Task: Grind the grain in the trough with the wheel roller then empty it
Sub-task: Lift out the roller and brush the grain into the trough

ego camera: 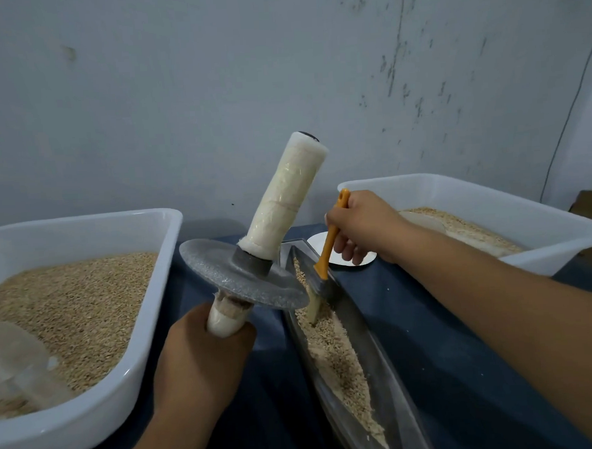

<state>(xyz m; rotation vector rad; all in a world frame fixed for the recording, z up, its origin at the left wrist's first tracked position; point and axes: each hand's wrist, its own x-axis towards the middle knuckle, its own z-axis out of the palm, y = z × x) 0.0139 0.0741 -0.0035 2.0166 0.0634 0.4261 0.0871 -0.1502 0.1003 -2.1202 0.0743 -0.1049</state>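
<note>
L hand [205, 352] is gripping the roller [246, 275] lifted left of the trough [369, 340], while R hand [360, 228] is pinching a brush [327, 257] w/ bristles in the grain [332, 353].

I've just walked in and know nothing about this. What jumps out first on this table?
The eye goes first to the wheel roller, a metal disc on a white-wrapped axle, held tilted in the air at centre by the left hand gripping its lower handle. Just right of it, the right hand holds an orange-handled brush with its bristles down in the grain of the long metal trough. White tubs of grain flank them, left and right.
</note>
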